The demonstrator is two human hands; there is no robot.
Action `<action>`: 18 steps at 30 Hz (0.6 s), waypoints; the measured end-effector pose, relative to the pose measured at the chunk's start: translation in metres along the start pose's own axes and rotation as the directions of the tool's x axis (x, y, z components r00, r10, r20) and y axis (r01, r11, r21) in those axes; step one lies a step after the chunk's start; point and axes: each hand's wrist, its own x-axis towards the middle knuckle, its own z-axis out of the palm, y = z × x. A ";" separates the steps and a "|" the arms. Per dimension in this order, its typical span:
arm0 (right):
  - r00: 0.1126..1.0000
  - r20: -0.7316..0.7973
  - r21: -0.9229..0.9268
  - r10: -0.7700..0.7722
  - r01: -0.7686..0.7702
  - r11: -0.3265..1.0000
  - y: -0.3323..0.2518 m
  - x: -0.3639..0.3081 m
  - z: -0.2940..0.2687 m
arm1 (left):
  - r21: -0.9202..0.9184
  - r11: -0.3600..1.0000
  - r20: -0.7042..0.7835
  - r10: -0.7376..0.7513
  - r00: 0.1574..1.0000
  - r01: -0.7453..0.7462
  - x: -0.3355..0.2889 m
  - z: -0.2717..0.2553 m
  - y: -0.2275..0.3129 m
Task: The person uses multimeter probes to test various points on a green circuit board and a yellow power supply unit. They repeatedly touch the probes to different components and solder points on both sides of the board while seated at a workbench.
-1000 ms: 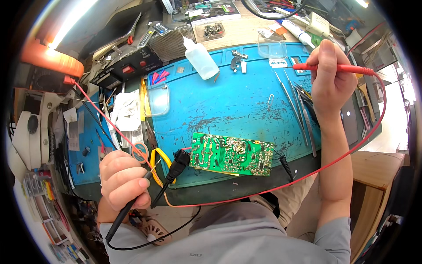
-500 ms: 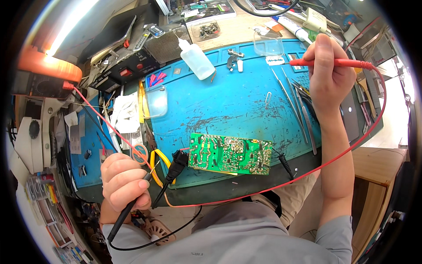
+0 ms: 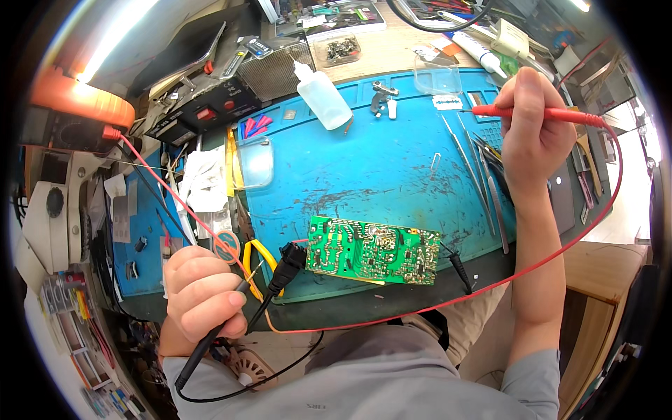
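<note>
My left hand (image 3: 203,292) is closed round a black test probe (image 3: 208,344), its thin tip pointing up past my thumb. My right hand (image 3: 535,133) grips a red test probe (image 3: 493,110) high at the right, its tip near a razor blade (image 3: 448,103) on the blue mat (image 3: 336,171). Between my hands, at the mat's near edge, a green circuit board (image 3: 372,250) lies solder side up. A black power plug (image 3: 287,264) is at its left end and a black cable (image 3: 458,269) at its right. The red lead runs to an orange multimeter (image 3: 84,105) at the left.
Yellow-handled pliers (image 3: 262,262) lie left of the board. Tweezers (image 3: 469,161) rest at the mat's right, near a paper clip (image 3: 435,164). A white squeeze bottle (image 3: 325,98) lies towards the back, beside a black power unit (image 3: 203,105). Clear boxes (image 3: 255,161) sit around the mat.
The whole view has shifted slightly, so the bench things appear a little lower and further right. Both hands keep hold of their probes, with little movement relative to the bench.
</note>
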 end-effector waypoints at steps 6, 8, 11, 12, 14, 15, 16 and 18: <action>1.000 0.024 -0.001 0.009 -0.009 1.000 -0.001 -0.001 -0.002 | -0.006 1.000 0.023 -0.004 1.000 0.005 0.004 -0.001 0.003; 0.999 0.016 -0.004 0.030 -0.030 1.000 -0.004 -0.002 -0.001 | -0.014 1.000 0.041 0.013 0.999 -0.013 0.007 -0.002 0.004; 0.999 -0.029 -0.029 0.033 -0.034 0.999 -0.004 -0.005 0.003 | -0.032 0.996 0.054 0.081 0.995 -0.080 0.006 0.000 -0.002; 0.999 -0.014 -0.036 0.033 -0.034 0.999 -0.004 -0.005 0.002 | -0.043 0.996 0.070 0.077 0.995 -0.074 0.007 -0.001 -0.002; 0.999 0.014 -0.053 0.036 -0.035 0.998 -0.003 -0.006 -0.002 | -0.068 0.996 0.105 0.069 0.992 -0.062 0.009 -0.002 -0.002; 0.999 0.019 -0.052 0.030 -0.029 0.998 -0.003 -0.007 -0.002 | -0.069 0.996 0.085 0.067 0.994 -0.062 0.008 0.000 -0.002; 0.999 0.023 -0.045 0.023 -0.022 0.999 -0.002 -0.006 -0.001 | -0.066 0.996 0.081 0.070 0.994 -0.065 0.008 0.000 -0.002; 0.999 0.021 -0.030 0.029 -0.028 0.999 -0.003 -0.006 0.001 | -0.060 0.996 0.072 0.075 0.995 -0.071 0.009 -0.002 -0.002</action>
